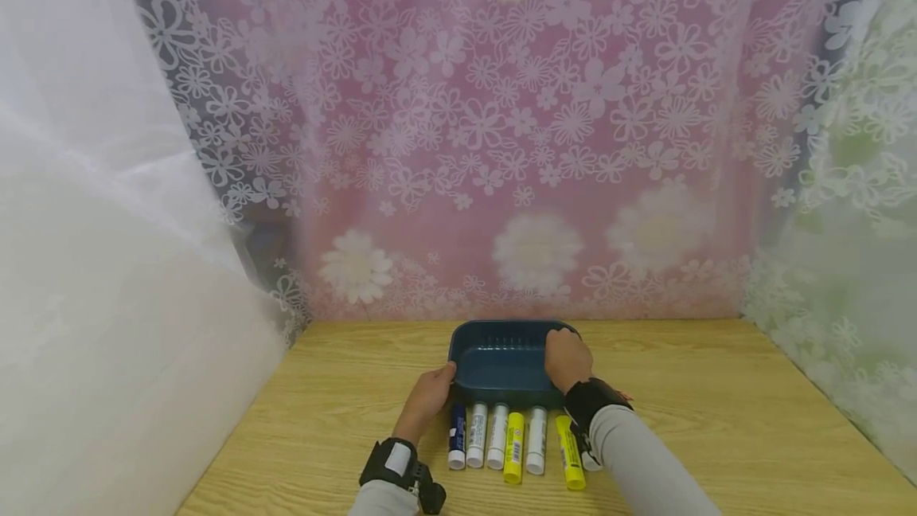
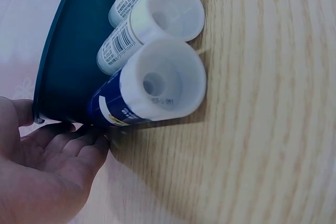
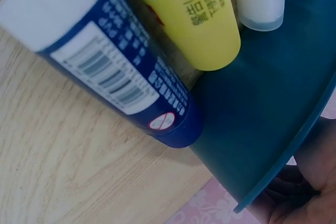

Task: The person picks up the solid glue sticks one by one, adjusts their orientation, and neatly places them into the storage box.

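Observation:
A dark teal plastic tray (image 1: 497, 369) lies near the middle of the table, its inside bare. My left hand (image 1: 428, 395) holds its left rim, thumb at the edge and fingers against the outer side. At the right rim, my right hand (image 1: 569, 358) grips the wall, and its fingers (image 3: 310, 203) show partly behind the edge. Several glue sticks lie in a row before the tray: a blue one (image 2: 113, 103) at the left, white ones (image 1: 497, 440), yellow ones (image 1: 513, 448), and another blue one (image 3: 131, 72) at the right, mostly hidden by my wrist in the head view.
The wooden tabletop (image 1: 344, 412) stretches around the tray. A pink flowered curtain (image 1: 458, 181) hangs behind it, with a white sheet (image 1: 129, 301) at the left and a pale flowered sheet (image 1: 852, 261) at the right. Black straps with cameras sit on both wrists.

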A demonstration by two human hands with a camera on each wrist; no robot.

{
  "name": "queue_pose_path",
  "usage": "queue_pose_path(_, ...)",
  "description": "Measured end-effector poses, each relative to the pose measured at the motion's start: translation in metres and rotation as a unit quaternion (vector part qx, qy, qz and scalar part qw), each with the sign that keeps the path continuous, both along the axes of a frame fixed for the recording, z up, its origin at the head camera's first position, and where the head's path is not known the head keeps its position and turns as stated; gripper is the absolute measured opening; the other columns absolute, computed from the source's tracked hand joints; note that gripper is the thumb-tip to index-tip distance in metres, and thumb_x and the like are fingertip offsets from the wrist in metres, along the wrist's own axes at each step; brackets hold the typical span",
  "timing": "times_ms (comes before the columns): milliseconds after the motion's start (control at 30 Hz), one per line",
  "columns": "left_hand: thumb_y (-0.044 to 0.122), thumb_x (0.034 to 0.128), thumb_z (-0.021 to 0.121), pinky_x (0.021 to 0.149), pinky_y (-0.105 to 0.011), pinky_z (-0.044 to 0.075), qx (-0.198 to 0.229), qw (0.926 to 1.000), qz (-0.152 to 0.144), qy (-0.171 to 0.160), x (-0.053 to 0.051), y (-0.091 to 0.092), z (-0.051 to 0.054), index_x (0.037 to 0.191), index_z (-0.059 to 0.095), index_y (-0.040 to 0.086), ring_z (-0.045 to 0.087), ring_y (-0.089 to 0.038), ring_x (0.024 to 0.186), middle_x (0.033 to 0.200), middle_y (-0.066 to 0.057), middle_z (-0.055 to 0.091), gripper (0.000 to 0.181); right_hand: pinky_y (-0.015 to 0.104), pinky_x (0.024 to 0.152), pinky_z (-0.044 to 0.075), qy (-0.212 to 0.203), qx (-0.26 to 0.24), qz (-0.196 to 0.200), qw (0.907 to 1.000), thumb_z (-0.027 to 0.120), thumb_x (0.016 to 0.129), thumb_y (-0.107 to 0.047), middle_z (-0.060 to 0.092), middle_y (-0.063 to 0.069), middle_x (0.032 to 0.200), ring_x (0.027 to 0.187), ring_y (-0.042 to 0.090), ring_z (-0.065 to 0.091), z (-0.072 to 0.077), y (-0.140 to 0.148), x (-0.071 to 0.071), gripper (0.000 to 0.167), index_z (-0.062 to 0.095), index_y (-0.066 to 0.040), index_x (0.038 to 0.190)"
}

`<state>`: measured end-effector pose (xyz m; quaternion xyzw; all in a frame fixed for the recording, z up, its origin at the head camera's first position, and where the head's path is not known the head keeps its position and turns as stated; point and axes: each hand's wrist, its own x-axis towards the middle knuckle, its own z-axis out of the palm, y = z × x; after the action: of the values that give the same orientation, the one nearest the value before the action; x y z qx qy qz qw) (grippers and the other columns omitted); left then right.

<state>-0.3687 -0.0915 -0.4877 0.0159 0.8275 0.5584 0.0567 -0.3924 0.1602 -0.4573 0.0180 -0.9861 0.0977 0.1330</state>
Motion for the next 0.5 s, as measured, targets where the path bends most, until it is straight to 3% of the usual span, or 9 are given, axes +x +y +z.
queue_pose_path(300, 0.043, 0.1093, 0.038, 0.109, -0.062, 0.042, 0.002, 1.0000, -0.001, -0.005, -0.0014, -0.0013, -0.0020, 0.145, 0.051, -0.005, 0.044, -0.049, 0.140, 0.150, -0.027, 0.049, 0.061, 0.043, 0.064, 0.060, -0.002, -0.005, 0.012, 0.9999, 0.064, 0.095, 0.002, 0.066, 0.022, 0.082, 0.073, 0.034, 0.068, 0.0003, -0.0002, 0.0014, 0.009, 0.069, 0.008, 0.098)
queue_pose_path(400, 0.042, 0.1094, 0.038, 0.108, -0.062, 0.043, 0.003, 1.0000, -0.002, -0.002, -0.0015, -0.0011, -0.0023, 0.144, 0.052, -0.005, 0.045, -0.048, 0.139, 0.149, -0.027, 0.050, 0.060, 0.040, 0.059, 0.058, 0.020, -0.021, 0.019, 0.9994, 0.064, 0.093, 0.003, 0.062, 0.020, 0.074, 0.066, 0.031, 0.065, 0.0025, 0.0006, 0.0035, 0.007, 0.067, 0.009, 0.093)
queue_pose_path(500, 0.042, 0.1093, 0.038, 0.109, -0.062, 0.043, 0.005, 1.0000, -0.001, -0.002, -0.0012, -0.0011, -0.0016, 0.145, 0.051, -0.005, 0.045, -0.048, 0.140, 0.150, -0.027, 0.049, 0.061, 0.034, 0.050, 0.047, 0.043, -0.051, 0.031, 0.9973, 0.064, 0.091, 0.003, 0.054, 0.014, 0.062, 0.054, 0.026, 0.057, 0.0064, 0.0003, 0.0065, 0.010, 0.063, 0.007, 0.082)
